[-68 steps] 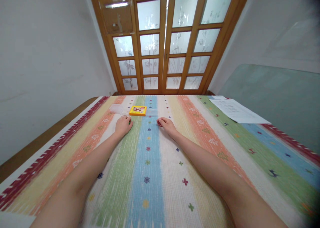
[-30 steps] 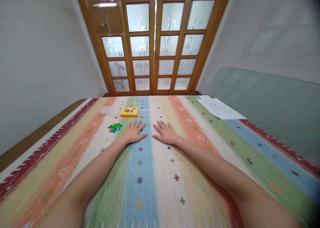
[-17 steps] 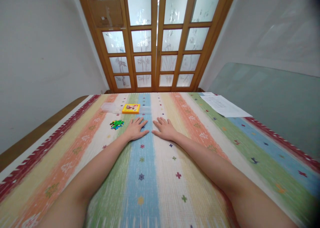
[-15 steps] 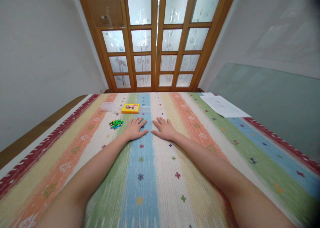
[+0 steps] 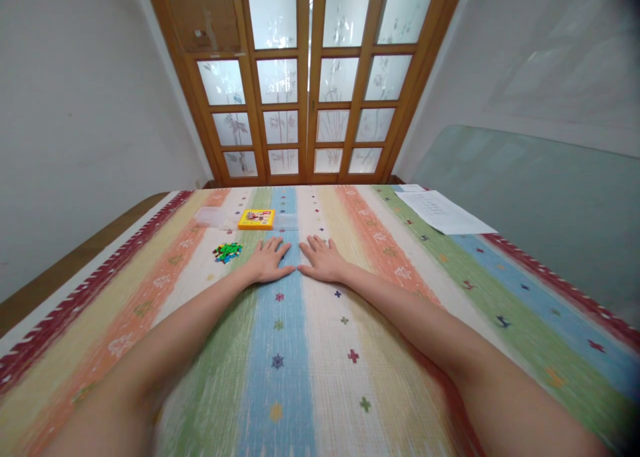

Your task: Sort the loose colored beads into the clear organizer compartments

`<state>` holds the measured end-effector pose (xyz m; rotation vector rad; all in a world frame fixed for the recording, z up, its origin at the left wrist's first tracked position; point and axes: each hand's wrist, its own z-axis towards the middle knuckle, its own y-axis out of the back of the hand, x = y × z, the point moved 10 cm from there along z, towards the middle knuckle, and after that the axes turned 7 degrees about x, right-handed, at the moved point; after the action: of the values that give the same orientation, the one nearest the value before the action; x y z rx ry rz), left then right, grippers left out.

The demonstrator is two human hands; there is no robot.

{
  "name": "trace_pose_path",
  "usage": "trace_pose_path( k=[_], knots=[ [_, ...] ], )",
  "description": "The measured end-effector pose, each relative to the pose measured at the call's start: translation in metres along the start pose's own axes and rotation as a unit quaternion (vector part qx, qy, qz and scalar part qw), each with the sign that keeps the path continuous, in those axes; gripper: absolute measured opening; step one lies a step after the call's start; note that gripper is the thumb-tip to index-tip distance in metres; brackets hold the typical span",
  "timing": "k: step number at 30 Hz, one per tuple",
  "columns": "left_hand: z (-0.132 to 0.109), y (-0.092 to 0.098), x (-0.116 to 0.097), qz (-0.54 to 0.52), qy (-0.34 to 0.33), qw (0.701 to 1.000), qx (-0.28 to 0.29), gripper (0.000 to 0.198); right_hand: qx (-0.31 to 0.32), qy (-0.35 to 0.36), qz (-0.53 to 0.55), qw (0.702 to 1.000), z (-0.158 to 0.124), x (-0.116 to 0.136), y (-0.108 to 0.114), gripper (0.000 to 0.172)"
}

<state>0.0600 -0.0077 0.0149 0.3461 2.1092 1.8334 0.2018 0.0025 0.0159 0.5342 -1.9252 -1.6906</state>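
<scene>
My left hand (image 5: 270, 260) lies flat on the striped tablecloth (image 5: 295, 377), fingers spread, holding nothing. Close on its right, my right hand (image 5: 323, 259) rests palm down the same way, also with nothing in it. The two thumb tips almost meet; whether they touch I cannot tell. Left of my left hand is a small heap of green, blue and other coloured pieces (image 5: 228, 252), too small to make out singly. Beyond that hand lies a flat yellow box (image 5: 257, 219) with a printed picture, with clear plastic trays (image 5: 215, 217) at its sides.
White printed sheets (image 5: 443, 211) lie at the far right of the table. A pale green board (image 5: 525, 177) stands along the right side, against the wall. Past the table's far edge are wooden doors (image 5: 307, 110) with frosted panes.
The view has shifted slightly, so most things sit a little further left. My thumbs appear closer together. Both hands still lie flat, and the heap and box look undisturbed.
</scene>
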Motion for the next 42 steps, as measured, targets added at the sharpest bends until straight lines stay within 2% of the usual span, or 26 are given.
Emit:
trace_pose_path(
  k=[6, 10, 16, 24, 32, 37, 42],
  knots=[
    [0.014, 0.000, -0.007, -0.014, -0.003, 1.000, -0.015, 0.081, -0.017, -0.004, 0.006, 1.000, 0.004, -0.001, 0.001, 0.070],
    [0.008, -0.007, 0.000, -0.027, -0.011, 1.000, 0.006, 0.084, -0.007, 0.005, 0.009, 1.000, 0.002, -0.004, -0.001, 0.077],
    [-0.001, -0.010, 0.011, -0.041, 0.032, 0.998, 0.035, 0.093, 0.019, 0.002, 0.014, 1.000, -0.003, -0.007, -0.004, 0.095],
    [-0.004, -0.007, 0.008, -0.032, 0.026, 0.999, 0.031, 0.093, 0.010, -0.008, 0.000, 1.000, -0.003, -0.007, -0.003, 0.095],
    [-0.008, -0.004, 0.006, -0.027, 0.044, 0.998, 0.022, 0.091, -0.004, -0.031, 0.005, 1.000, -0.010, -0.006, -0.003, 0.085],
    [-0.014, -0.004, 0.005, -0.034, 0.042, 0.998, 0.013, 0.090, 0.004, -0.002, 0.011, 1.000, -0.018, -0.003, -0.002, 0.090],
    [-0.017, -0.002, 0.006, -0.034, 0.036, 0.999, 0.008, 0.089, 0.009, -0.007, 0.007, 1.000, -0.018, -0.004, -0.002, 0.090]
  ],
)
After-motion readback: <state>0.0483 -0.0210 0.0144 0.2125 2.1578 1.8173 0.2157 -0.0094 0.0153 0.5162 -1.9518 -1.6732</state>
